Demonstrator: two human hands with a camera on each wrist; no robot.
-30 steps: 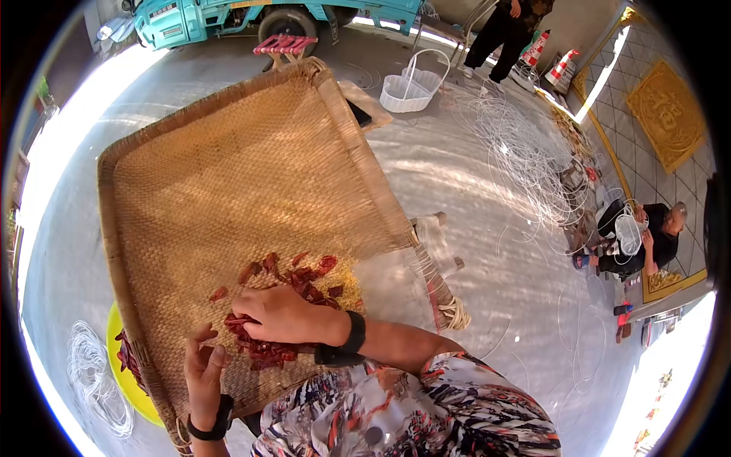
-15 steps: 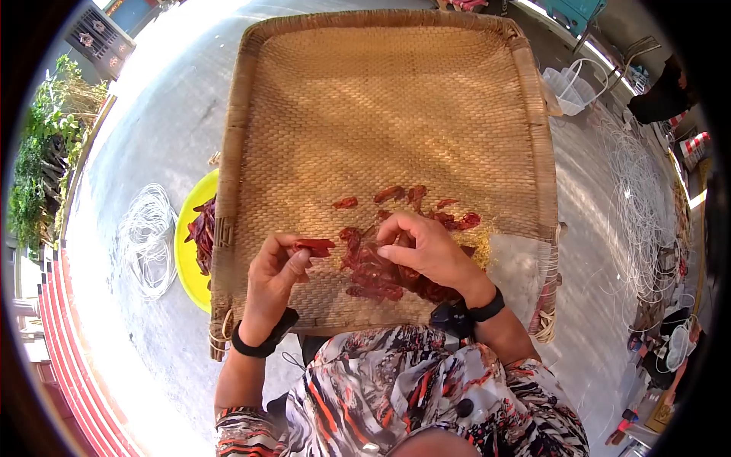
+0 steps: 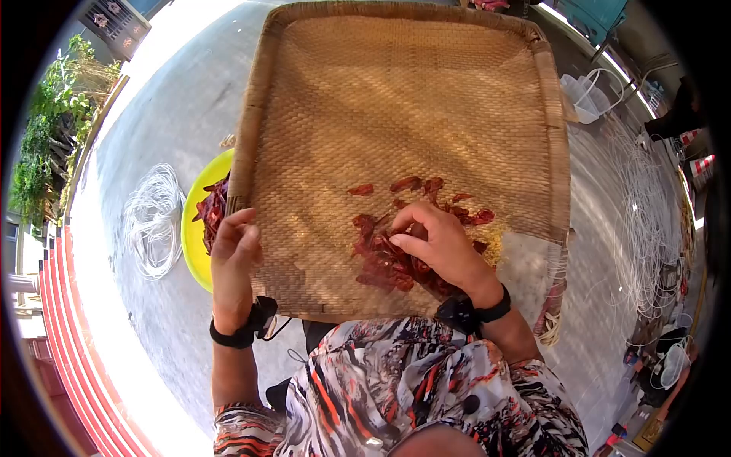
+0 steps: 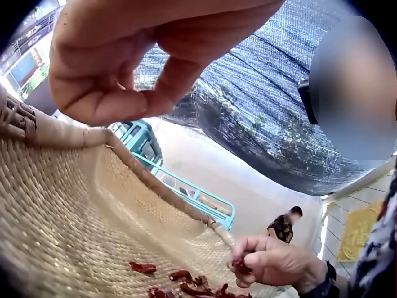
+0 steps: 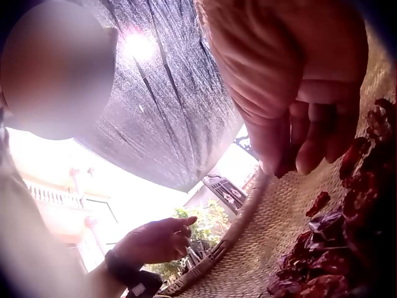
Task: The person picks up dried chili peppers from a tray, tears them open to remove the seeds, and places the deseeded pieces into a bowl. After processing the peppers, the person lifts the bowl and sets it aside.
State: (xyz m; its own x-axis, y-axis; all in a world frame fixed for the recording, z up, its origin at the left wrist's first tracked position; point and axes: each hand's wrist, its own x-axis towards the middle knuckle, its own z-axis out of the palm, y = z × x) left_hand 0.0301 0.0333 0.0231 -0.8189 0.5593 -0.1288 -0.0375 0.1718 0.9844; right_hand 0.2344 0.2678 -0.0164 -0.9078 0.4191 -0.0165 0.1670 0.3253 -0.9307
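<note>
Over the near part of a woven bamboo tray (image 3: 396, 122), my right hand (image 3: 445, 247) pinches a dried red chili (image 4: 240, 263) between thumb and fingers. Beneath and around it lies a loose pile of dried red chilies (image 3: 384, 266), with a few single pieces farther up the weave. My left hand (image 3: 234, 266) is at the tray's left rim, its fingers loosely bent, and no chili shows in it. Just beyond that rim, a yellow basin (image 3: 192, 247) holds more dried chilies (image 3: 212, 209), partly hidden by the tray.
Yellow seeds (image 3: 493, 242) are scattered right of the pile, beside a pale patch (image 3: 527, 263) in the tray's corner. Coiled white cord (image 3: 152, 221) lies on the floor at left, with more tangled strands (image 3: 640, 206) at right. A white basket (image 3: 586, 99) stands at upper right.
The view has swung left since the first frame. Half a second ago my left hand held a red chili over the tray; now it is at the left rim without one. My right hand stays over the pile.
</note>
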